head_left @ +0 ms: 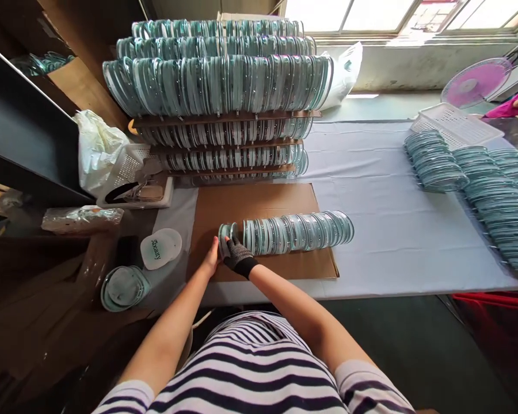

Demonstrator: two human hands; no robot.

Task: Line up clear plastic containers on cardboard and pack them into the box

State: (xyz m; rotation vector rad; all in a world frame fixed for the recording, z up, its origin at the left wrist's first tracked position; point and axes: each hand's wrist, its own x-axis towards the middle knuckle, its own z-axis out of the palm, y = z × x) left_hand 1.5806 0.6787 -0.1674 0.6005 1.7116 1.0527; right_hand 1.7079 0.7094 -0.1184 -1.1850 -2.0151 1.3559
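Because the row of clear bags (293, 233) stands on edge along the cardboard (259, 198), the small bunch (223, 231) just beside its left end is clamped between the bare left hand (211, 256) and gloved right hand (238, 254), presumably to keep it upright.

Daylight enters through wide, pale-framed glass windows (375, 15) at upper right, their panes blown out to white; the white cloth-covered table (366, 172) is brightly lit; pale glints streak the row of greenish, round, clear-glass discs (280, 234); the lower left falls into deep brown shadow; the centre looks fairly sharp; shapes stretch and lean towards the edges.
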